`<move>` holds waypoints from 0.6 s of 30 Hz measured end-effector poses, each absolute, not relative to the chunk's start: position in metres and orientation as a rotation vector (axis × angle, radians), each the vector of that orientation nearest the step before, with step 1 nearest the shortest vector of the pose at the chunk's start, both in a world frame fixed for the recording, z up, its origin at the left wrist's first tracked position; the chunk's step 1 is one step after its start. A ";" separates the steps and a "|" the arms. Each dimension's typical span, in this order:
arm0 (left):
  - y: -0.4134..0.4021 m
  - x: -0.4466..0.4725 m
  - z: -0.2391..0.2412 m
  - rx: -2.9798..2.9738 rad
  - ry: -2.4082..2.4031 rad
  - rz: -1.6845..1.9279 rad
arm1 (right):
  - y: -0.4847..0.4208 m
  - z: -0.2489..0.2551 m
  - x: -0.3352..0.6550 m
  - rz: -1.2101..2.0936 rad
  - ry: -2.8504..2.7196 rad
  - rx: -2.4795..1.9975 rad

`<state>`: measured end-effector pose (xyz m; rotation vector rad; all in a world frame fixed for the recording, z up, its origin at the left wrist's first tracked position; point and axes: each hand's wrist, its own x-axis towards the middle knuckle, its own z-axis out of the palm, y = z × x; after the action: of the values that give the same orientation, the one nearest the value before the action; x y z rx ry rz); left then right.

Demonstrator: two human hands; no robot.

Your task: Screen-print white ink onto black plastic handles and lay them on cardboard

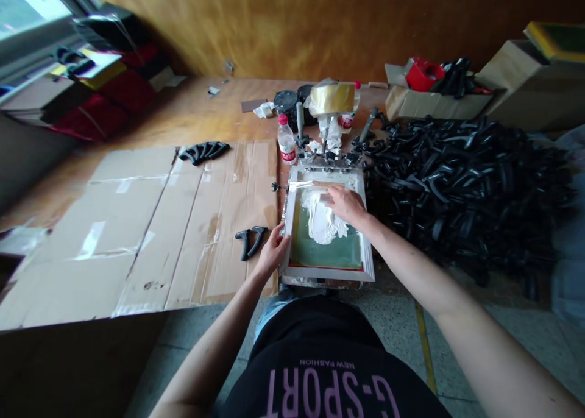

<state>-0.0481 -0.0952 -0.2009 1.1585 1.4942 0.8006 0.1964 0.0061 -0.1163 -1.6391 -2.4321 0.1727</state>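
A screen printing frame lies in front of me, with green mesh and a thick smear of white ink on it. My right hand is closed on a squeegee near the far end of the mesh; the fingers partly hide it. At the frame's left edge my left hand is closed around the rail, its fingertips partly hidden. Just left of that hand, two black plastic handle-shaped parts lie on flattened cardboard.
A big pile of black plastic parts spreads on the right. Behind the frame stand hinge clamps, a bottle, a roll of tape and dark tubs. More black parts sit on the cardboard. Boxes stand back right.
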 end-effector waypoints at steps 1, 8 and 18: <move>-0.095 -0.049 -0.203 1.157 1.496 0.801 | -0.003 -0.119 0.196 0.190 -2.499 -1.616; -0.098 -0.049 -0.202 1.130 1.507 0.828 | -0.050 -0.115 0.230 0.350 -2.877 -0.990; -0.099 -0.045 -0.188 1.042 1.500 0.844 | -0.062 -0.127 0.218 0.282 -2.700 -1.074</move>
<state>-0.0446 -0.0989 -0.1876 1.0418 1.4998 0.8436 0.2177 -0.0619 -0.1273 -1.0742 -2.6997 0.2817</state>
